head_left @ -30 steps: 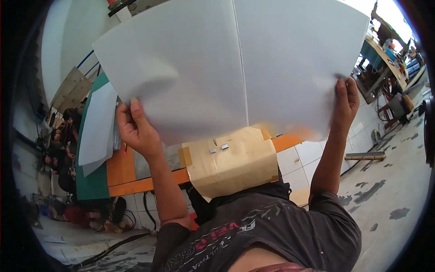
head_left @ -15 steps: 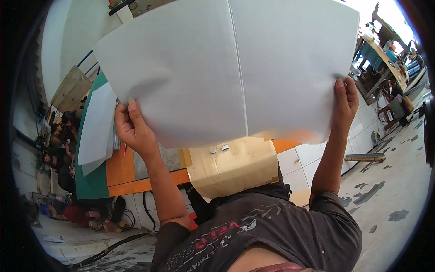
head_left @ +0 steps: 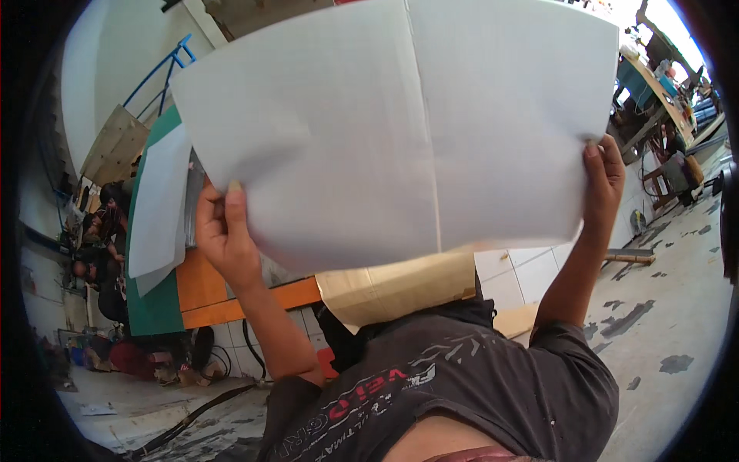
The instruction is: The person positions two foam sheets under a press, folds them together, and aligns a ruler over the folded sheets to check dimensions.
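A large white sheet [head_left: 346, 131] with a crease or seam running down its middle is held up in front of me, bowed along its lower edge. My left hand [head_left: 228, 231] pinches its left side, thumb on the near face. On the opposite side my right hand [head_left: 603, 179] grips the edge the same way, thumb in front. Below the sheet a tan board or cardboard [head_left: 400, 291] lies at my lap, its far part covered by the sheet.
To the left, an orange table [head_left: 202, 286] carries a green mat [head_left: 146, 308] with more white sheets [head_left: 158, 212] on it. Several people [head_left: 104, 246] are beyond it. A cluttered workbench [head_left: 658, 88] stands at the far right, above a worn, patched floor [head_left: 647, 339].
The white sheet has come slightly lower and to the right, with both hands still on it. It now covers the small metallic pieces seen earlier on the tan board.
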`<state>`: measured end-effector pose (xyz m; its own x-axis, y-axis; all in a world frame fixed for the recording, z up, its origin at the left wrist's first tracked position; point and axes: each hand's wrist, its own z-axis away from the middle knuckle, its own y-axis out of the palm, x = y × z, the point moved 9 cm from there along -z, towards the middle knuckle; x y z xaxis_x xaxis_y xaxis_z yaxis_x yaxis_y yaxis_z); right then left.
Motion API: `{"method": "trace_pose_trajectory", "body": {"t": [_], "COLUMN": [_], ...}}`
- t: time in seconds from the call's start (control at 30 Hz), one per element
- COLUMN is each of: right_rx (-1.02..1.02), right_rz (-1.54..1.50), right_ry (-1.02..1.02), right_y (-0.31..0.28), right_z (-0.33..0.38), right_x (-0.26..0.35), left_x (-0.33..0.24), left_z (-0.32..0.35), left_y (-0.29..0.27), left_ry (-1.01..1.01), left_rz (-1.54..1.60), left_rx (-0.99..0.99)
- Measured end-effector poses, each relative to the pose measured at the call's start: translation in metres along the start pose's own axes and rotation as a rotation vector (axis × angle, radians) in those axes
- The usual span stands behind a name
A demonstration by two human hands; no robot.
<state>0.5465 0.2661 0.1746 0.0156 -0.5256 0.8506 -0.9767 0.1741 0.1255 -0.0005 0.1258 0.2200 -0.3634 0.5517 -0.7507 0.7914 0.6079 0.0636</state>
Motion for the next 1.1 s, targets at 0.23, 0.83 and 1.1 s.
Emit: {"method": "trace_pose_trajectory", "body": {"t": [0.23, 0.83, 1.1], "right_rx": [0.065, 0.135, 0.363], "right_rz": [0.31, 0.597, 0.638], "right_ry": [0.313, 0.367, 0.222], "right_y": [-0.085, -0.095, 0.05], "right_z": [0.043, 0.009, 0.018], "right_x": [0.004, -0.01, 0.064], "left_x": [0.005, 0.062, 0.071], "left_z": [0.117, 0.192, 0.217], "left_y": [0.065, 0.122, 0.159], "left_ry": [-0.404, -0.76, -0.745], "left_rz": [-0.126, 0.265, 0.367], "left_rx": [0.458, 0.428, 0.566]}}
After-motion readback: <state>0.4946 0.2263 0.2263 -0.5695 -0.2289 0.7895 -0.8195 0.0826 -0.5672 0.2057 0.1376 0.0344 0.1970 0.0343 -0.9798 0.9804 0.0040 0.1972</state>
